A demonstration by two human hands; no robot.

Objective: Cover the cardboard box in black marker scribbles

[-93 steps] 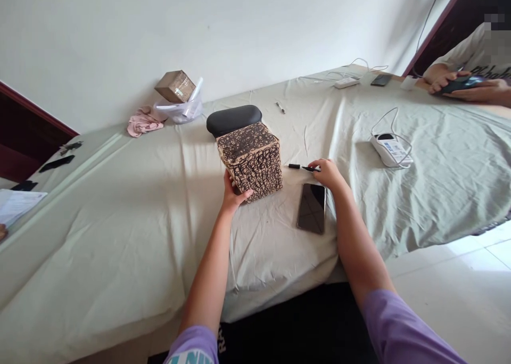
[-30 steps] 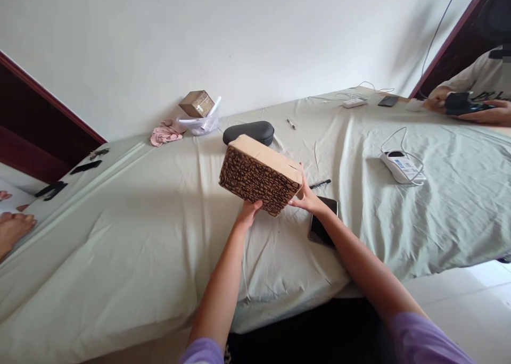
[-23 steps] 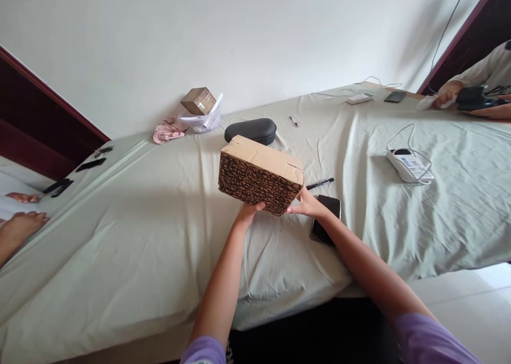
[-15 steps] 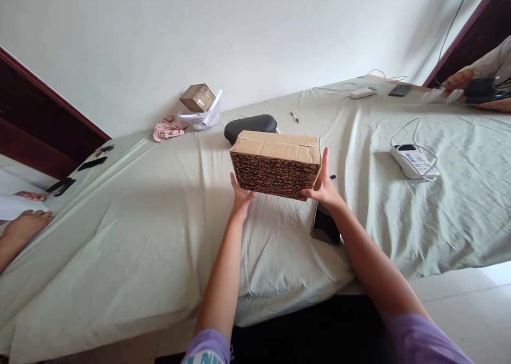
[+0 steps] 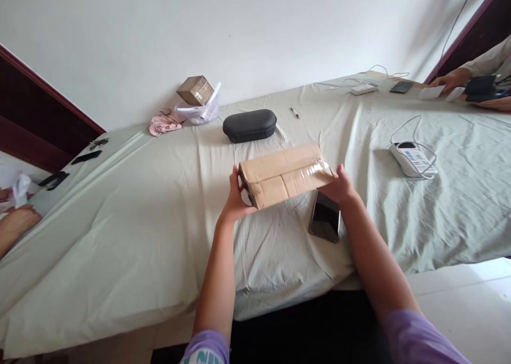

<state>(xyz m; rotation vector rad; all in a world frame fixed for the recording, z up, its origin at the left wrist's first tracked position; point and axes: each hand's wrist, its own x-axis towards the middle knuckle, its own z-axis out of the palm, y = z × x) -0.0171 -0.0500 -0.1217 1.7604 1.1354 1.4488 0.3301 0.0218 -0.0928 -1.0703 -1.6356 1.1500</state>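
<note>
Both of my hands hold a brown cardboard box (image 5: 285,173) above the cloth-covered table, its taped plain side facing me. My left hand (image 5: 235,199) is closed on the box's left end, and my right hand (image 5: 339,185) grips the right end near shiny clear tape. Partly under the right hand lies a dark-screened phone (image 5: 325,217) on the cloth. Behind the box sits a black oval zip case (image 5: 249,125).
A small carton (image 5: 195,90) rests on a clear plastic bowl (image 5: 203,114) beside a pink cloth (image 5: 165,122). On the right lies a white corded device (image 5: 413,159); a pen (image 5: 294,112) is near the wall. Other people's hands (image 5: 19,220) show at both table ends.
The box has been turned in my hands: its dark patterned side no longer faces me, and the plain taped side does. It sits slightly lower, and more of the black case shows.
</note>
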